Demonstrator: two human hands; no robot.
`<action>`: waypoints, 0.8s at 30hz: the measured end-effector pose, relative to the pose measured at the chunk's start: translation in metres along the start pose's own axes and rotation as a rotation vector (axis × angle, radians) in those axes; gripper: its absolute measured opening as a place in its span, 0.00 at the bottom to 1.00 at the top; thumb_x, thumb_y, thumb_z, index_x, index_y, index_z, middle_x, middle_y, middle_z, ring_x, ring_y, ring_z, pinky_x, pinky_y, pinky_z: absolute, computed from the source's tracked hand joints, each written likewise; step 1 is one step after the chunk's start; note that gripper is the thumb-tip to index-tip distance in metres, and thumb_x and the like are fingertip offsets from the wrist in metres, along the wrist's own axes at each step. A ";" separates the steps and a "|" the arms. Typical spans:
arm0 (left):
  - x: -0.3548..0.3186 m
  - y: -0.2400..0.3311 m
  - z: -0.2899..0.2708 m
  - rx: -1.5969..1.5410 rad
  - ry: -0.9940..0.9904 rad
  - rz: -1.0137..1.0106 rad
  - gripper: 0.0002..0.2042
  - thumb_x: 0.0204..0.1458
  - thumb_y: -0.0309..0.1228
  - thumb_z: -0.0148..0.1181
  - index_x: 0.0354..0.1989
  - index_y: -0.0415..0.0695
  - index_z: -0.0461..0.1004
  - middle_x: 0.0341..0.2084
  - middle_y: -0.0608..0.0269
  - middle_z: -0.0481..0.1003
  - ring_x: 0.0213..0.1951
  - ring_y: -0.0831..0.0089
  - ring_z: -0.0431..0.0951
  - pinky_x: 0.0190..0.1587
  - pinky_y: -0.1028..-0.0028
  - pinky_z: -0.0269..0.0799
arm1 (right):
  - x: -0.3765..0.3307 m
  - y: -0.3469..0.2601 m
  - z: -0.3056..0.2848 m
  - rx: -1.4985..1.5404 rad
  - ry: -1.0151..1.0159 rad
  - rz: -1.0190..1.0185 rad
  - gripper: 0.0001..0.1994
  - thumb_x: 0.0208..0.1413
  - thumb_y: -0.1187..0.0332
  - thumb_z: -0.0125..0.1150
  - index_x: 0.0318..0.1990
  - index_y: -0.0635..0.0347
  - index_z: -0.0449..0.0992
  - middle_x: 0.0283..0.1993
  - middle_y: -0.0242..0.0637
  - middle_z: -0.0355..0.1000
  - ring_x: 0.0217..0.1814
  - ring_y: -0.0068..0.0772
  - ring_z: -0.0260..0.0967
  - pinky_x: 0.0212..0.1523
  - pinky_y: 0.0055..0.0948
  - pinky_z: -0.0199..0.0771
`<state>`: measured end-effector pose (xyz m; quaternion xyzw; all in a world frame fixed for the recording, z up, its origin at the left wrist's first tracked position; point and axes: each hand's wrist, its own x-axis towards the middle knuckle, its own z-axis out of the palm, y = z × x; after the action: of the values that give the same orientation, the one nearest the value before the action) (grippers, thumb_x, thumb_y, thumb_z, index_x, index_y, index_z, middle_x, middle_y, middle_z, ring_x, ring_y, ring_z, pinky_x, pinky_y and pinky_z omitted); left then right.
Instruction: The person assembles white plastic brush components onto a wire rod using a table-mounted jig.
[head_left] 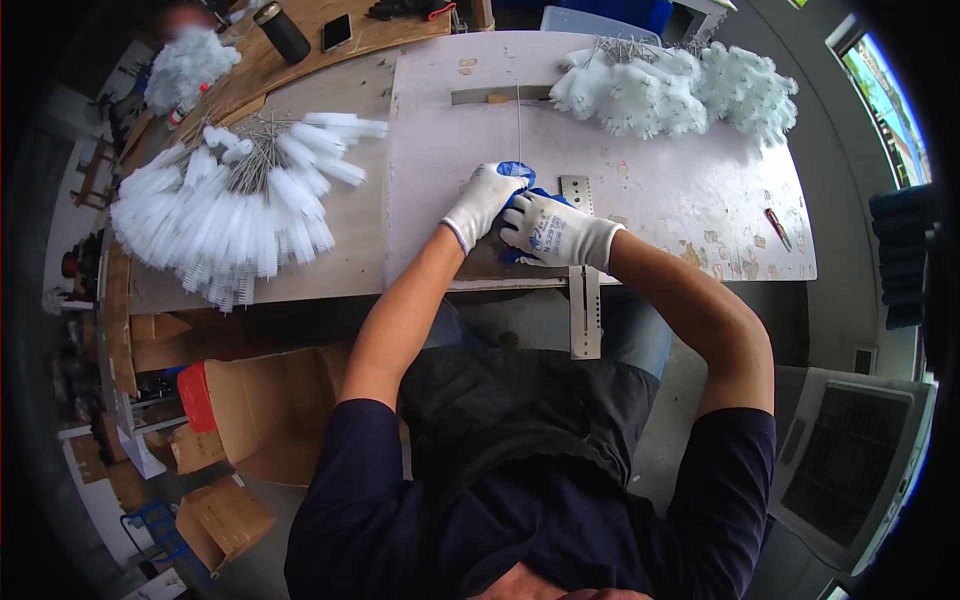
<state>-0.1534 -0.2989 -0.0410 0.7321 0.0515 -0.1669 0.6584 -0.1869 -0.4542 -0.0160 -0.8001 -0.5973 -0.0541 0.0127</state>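
Observation:
Both my hands wear white gloves with blue palms and meet near the front edge of the pale work board (440, 130). My left hand (493, 198) is closed round the lower end of a thin metal wire (519, 125), which points away from me. My right hand (555, 230) is closed beside it, knuckles up; what its fingers hold is hidden. Next to the right hand lies a slotted metal bar (576, 187), and a slotted metal plate (585, 325) hangs over the table's front edge. To the left, white bristle brushes (230, 210) with wire stems lie fanned out in a heap.
More white brushes (660, 90) are bunched at the back right. A small red-handled tool (778, 230) lies near the right edge. Behind are a dark tumbler (282, 34) and a phone (337, 33). Cardboard boxes (275, 410) stand on the lower left; a white appliance (850, 460) stands right.

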 end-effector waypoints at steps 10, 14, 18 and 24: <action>-0.002 0.027 0.005 0.082 0.178 0.157 0.15 0.56 0.31 0.61 0.51 0.43 0.76 0.37 0.65 0.80 0.32 0.78 0.80 0.33 0.77 0.75 | -0.003 -0.002 -0.009 0.077 -0.070 0.100 0.15 0.58 0.55 0.53 0.29 0.52 0.79 0.29 0.37 0.76 0.33 0.41 0.76 0.35 0.41 0.72; -0.039 0.032 0.003 -0.064 0.233 0.293 0.13 0.59 0.24 0.54 0.52 0.39 0.74 0.37 0.61 0.79 0.33 0.77 0.78 0.35 0.78 0.75 | 0.003 -0.023 -0.029 0.140 -0.327 0.299 0.12 0.58 0.60 0.53 0.32 0.53 0.81 0.33 0.39 0.79 0.33 0.40 0.79 0.31 0.38 0.75; -0.116 0.005 -0.003 -0.255 0.374 0.330 0.10 0.61 0.24 0.52 0.48 0.39 0.76 0.31 0.65 0.77 0.29 0.80 0.76 0.32 0.78 0.74 | 0.002 -0.047 -0.037 0.044 -0.330 0.363 0.10 0.57 0.64 0.54 0.36 0.53 0.82 0.35 0.38 0.80 0.36 0.39 0.80 0.30 0.37 0.77; -0.193 -0.059 0.051 -0.502 -0.108 -0.128 0.11 0.63 0.34 0.54 0.45 0.39 0.74 0.32 0.59 0.79 0.30 0.72 0.81 0.33 0.73 0.78 | 0.006 -0.074 -0.040 0.239 -0.237 0.811 0.12 0.58 0.64 0.53 0.37 0.61 0.80 0.35 0.47 0.79 0.38 0.45 0.79 0.38 0.39 0.78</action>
<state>-0.3610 -0.3139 -0.0405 0.5310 0.1022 -0.2289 0.8095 -0.2588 -0.4303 0.0214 -0.9634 -0.2342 0.1171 0.0569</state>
